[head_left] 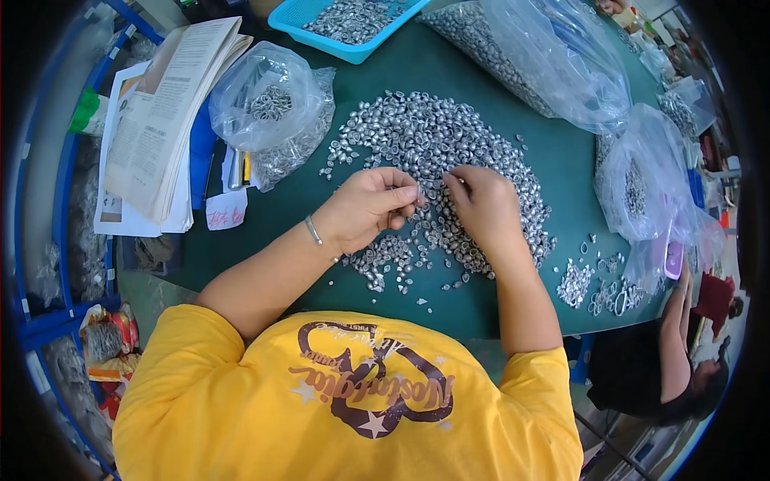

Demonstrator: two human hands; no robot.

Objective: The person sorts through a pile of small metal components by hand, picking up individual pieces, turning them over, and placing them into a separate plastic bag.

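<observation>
Over a dark green surface [565, 168], seen from the head camera, two bare hands face each other above a broad heap of small silver metal pieces [437, 136]. The heap lies beyond the left hand [362, 207] and to its right, while the right hand [489, 207] hangs over the heap's right half, the nearer of the two to its bulk. The heap's long axis slants from upper left to lower right; the single pieces point every way. The left hand has thumb and forefinger brought together, with perhaps something tiny at the tips; what it grasps cannot be told. The right hand is curled, fingertips down toward the pieces, and whether it grips one is hidden.

Writing appears at the edges: dense print on a worn booklet [172, 104] at upper left, red handwriting on a white slip [226, 210] just below it, and decorative lettering, inverted to the camera, across the person's yellow shirt [216, 385]. No brand or label shows on the metal pieces.
</observation>
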